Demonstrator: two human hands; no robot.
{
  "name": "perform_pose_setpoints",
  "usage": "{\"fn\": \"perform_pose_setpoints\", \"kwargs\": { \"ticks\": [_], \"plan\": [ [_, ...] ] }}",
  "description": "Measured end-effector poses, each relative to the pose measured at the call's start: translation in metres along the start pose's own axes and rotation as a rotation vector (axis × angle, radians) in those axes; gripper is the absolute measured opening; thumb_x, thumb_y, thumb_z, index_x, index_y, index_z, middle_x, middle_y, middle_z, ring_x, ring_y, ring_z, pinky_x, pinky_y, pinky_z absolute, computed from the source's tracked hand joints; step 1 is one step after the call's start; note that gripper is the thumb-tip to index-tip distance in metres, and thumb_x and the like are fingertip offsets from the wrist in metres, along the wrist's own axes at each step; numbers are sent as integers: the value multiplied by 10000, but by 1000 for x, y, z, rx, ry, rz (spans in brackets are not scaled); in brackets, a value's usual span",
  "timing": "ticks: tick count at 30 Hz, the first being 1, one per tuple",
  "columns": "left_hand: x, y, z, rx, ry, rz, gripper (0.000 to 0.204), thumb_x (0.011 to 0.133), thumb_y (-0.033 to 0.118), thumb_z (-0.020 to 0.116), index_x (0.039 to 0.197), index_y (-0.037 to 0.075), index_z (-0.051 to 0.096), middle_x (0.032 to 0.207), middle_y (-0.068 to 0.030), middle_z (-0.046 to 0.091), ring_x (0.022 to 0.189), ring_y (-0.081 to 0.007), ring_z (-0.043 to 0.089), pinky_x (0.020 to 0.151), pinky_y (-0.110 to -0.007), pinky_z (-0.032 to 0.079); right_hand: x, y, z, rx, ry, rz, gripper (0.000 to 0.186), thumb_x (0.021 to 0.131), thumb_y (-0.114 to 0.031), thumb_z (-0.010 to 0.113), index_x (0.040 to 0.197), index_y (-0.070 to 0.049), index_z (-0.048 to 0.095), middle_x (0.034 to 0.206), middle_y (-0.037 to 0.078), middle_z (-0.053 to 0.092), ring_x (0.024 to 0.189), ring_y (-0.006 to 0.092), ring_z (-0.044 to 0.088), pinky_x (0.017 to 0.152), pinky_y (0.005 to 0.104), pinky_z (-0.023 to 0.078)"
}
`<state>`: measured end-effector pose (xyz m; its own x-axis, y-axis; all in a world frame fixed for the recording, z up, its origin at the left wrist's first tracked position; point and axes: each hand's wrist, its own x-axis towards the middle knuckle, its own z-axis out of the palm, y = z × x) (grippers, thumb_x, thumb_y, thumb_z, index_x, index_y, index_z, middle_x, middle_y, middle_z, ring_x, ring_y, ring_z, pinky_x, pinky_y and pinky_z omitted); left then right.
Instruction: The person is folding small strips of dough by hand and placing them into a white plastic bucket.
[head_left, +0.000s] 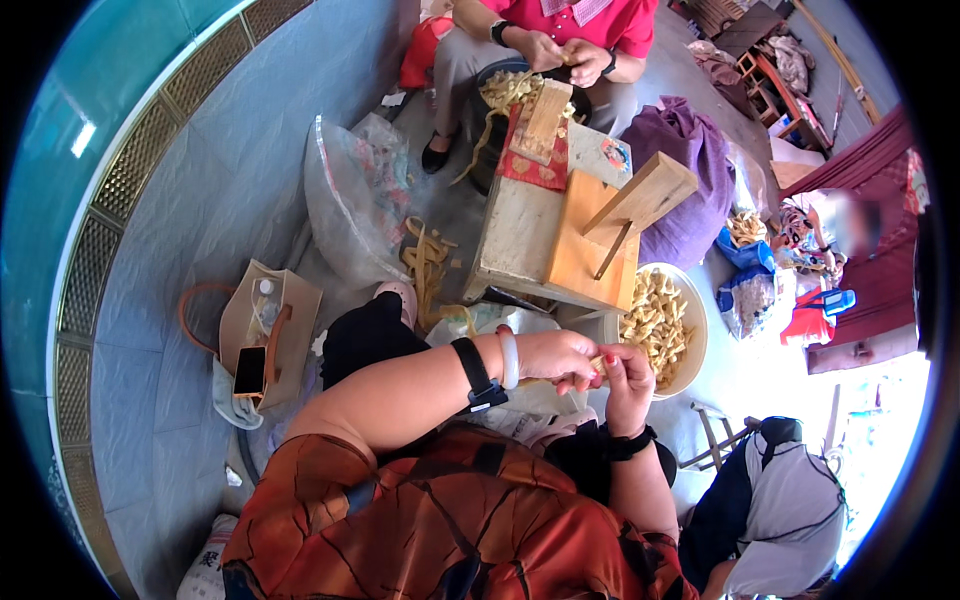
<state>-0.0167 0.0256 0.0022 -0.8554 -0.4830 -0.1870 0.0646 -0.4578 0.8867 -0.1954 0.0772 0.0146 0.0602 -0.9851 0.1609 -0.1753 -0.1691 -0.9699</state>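
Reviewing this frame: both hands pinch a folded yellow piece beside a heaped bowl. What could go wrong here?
The left hand and right hand share a fingertip grip on the folded yellow piece, off to the side of the bowl; it might slip and drop outside. The bowl's heaped folded pieces could spill over the rim.

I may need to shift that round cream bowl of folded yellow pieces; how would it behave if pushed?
The cream bowl is heaped with small folded yellow pieces, so it probably feels fairly light for its bulk. It looks wide and low, so it would likely slide rather than tip. Loose pieces near the rim might spill if it is jolted.
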Motion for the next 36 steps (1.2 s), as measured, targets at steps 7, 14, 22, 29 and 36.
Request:
{"fn": "perform_pose_setpoints", "kwargs": {
  "ticks": [7,14,22,29,36],
  "plan": [
    [-2,-11,9,35,90,63,156,953,135,513,1056,20,487,814,-52,597,647,-126,620,589,-257,484,1,21,-11,26,-55,71,113,932,-24,563,996,16,647,891,65,665,768,127,606,706,244,480],
    [-3,-7,16,1004,484,629,262,871,66,605,1069,54,432,837,-74,606,617,-280,600,572,-358,475,8,28,-12,613,-58,250,90,932,-104,581,970,-36,625,839,28,646,641,51,504,587,186,394],
    [-11,5,16,1346,476,937,226,881,145,518,1095,78,546,855,-32,611,766,-228,603,672,-337,428,17,13,-19,670,-212,400,141,926,-82,561,1038,-6,601,822,32,633,664,77,539,595,202,415],
    [0,-12,7,982,679,664,246,743,53,722,954,26,598,841,-69,645,771,-248,646,700,-349,513,7,0,4,-347,-157,-113,406,759,68,607,1153,8,526,909,86,557,796,197,555,692,311,461],
    [9,-27,-9,-284,262,181,181,857,55,673,1031,27,631,967,-10,634,909,-78,578,832,-221,461,14,13,4,-555,106,-381,231,711,114,593,857,-33,492,786,117,522,683,268,537,610,354,445]
  ]
}}
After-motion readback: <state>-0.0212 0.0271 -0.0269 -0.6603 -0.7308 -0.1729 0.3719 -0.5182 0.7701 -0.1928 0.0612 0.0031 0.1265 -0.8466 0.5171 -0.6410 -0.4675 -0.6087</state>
